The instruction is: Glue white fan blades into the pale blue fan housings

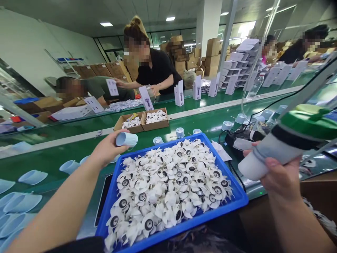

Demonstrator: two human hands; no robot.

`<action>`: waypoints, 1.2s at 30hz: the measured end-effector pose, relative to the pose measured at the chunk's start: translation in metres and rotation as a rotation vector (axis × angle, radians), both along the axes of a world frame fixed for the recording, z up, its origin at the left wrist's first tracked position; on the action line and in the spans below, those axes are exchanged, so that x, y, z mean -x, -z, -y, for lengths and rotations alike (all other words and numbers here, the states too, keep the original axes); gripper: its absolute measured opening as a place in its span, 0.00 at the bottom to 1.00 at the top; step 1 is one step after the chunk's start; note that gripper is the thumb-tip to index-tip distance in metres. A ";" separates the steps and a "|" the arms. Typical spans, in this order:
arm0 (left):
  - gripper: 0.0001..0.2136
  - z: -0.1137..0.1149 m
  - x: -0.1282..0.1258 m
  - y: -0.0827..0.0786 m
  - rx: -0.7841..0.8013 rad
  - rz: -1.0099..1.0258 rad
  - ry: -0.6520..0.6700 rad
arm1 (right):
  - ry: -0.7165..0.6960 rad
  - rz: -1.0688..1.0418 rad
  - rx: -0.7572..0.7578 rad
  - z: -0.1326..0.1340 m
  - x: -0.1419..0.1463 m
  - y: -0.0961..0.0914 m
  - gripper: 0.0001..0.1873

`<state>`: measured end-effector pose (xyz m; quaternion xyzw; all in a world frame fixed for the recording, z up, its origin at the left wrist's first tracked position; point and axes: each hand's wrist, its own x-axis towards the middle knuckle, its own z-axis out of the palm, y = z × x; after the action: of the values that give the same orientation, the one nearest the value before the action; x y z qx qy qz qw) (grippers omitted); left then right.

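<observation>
My left hand (pixel 106 147) grips a light blue cylindrical plastic housing (pixel 126 139) above the far left edge of a blue tray. The blue tray (pixel 168 242) is heaped with small white fan impellers (pixel 168 182), several with dark round hubs facing up. On the right, my right hand (pixel 284 177) is wrapped round a drinking bottle (pixel 268 154) with a pale body, a black band and a green lid (pixel 310 121). The bottle is tilted, its lid pointing up and right. A few light blue housings (pixel 180 133) stand on the green belt just beyond the tray.
More blue housings (pixel 23 203) lie at left. Two cardboard trays of white parts (pixel 155 123) sit on the belt. Printed boxes (pixel 179 94) stand along the far side, near a clear bottle (pixel 255 87). A co-worker (pixel 158 66) handles boxes across the line. Black cables run at right.
</observation>
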<state>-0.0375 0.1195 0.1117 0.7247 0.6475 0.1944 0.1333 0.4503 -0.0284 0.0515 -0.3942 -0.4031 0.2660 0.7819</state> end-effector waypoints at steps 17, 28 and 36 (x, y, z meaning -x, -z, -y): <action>0.29 0.182 -0.170 0.018 0.022 0.372 0.556 | -0.834 -0.127 0.054 -0.002 0.145 -0.085 0.26; 0.21 0.188 -0.175 0.014 0.087 0.523 0.580 | -0.861 -0.105 0.037 0.014 0.148 -0.082 0.25; 0.28 0.178 -0.151 0.025 0.097 0.306 0.475 | -0.538 -0.003 -0.059 0.012 0.125 -0.094 0.23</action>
<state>0.1139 -0.0582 0.0871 0.8110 0.4405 0.2336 0.3059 0.3250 -0.0399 0.1457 -0.2498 -0.4997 0.4530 0.6948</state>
